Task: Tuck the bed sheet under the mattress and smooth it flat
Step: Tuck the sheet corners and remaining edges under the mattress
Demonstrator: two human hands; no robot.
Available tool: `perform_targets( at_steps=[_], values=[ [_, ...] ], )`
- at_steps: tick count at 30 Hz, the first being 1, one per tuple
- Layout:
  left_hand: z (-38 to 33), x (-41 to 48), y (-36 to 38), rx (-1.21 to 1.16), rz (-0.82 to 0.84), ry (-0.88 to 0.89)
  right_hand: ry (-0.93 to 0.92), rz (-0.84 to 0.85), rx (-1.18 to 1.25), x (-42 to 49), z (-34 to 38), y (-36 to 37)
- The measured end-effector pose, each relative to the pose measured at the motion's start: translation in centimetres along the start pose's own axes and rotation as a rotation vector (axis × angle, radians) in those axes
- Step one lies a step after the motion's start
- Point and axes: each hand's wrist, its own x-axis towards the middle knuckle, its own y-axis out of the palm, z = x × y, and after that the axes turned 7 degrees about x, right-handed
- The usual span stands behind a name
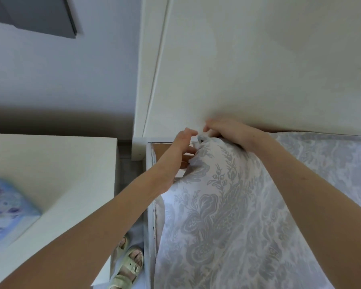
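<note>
One white headboard (258,69) stands ahead; bed sheet (227,215) overlies the mattress (159,217), its corner bunched against that board, untucked; right hand (225,131) grips the bunch from above; left hand (181,147), nearer the side gap, presses straight fingers alongside; no legible writing.

A: Light?
B: Soft daylight, fairly bright, no glare. Dark shadow band low on the wall (61,119), which reads bluish; fainter shadow on the headboard (258,80) just above the right hand (225,132).
A: Sharpness?
B: Motion blur. Far left, the blue box (8,211) is smeared; fingertips (206,128) soft. Pattern on the sheet (227,215) readable mid-frame, mushy toward the right edge. Wide-angle bowing of straight lines at the borders.
</note>
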Motion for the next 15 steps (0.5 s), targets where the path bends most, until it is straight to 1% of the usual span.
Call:
perform_targets(
  at_steps=[2,4,6,8,9,10,11,12,13,15],
  values=[
    [-0.5,0.2,0.3,0.062,0.057,0.011,0.061,0.058,-0.014,0.1,0.5,-0.1],
    [-0.9,0.6,0.3,0.096,0.079,-0.009,0.088,0.049,-0.051,0.1,0.8,-0.1],
    [-1.0,1.2,0.1,0.081,0.048,-0.032,0.009,-0.072,-0.047,-0.3,0.7,0.3],
    [-0.7,1.9,-0.3,0.060,0.000,-0.060,-0.168,-0.268,-0.012,-1.2,0.2,0.6],
    [-0.5,2.2,-0.5,0.051,-0.014,-0.079,-0.232,-0.291,0.027,-1.9,0.0,0.8],
    [-0.3,2.4,-0.5,0.033,-0.026,-0.097,-0.272,-0.239,0.054,-2.6,-0.1,1.1],
    [0.0,2.6,-0.7,0.010,-0.041,-0.116,-0.286,-0.141,0.037,-3.1,-0.1,1.5],
    [0.2,2.6,-0.8,-0.017,-0.060,-0.141,-0.280,-0.044,-0.015,-3.4,-0.2,1.9],
    [0.5,2.7,-1.1,-0.047,-0.081,-0.173,-0.265,0.019,-0.058,-3.4,-0.2,2.2],
    [1.1,2.6,-1.7,-0.113,-0.116,-0.219,-0.226,0.053,-0.066,-2.9,-0.3,2.6]
  ],
)
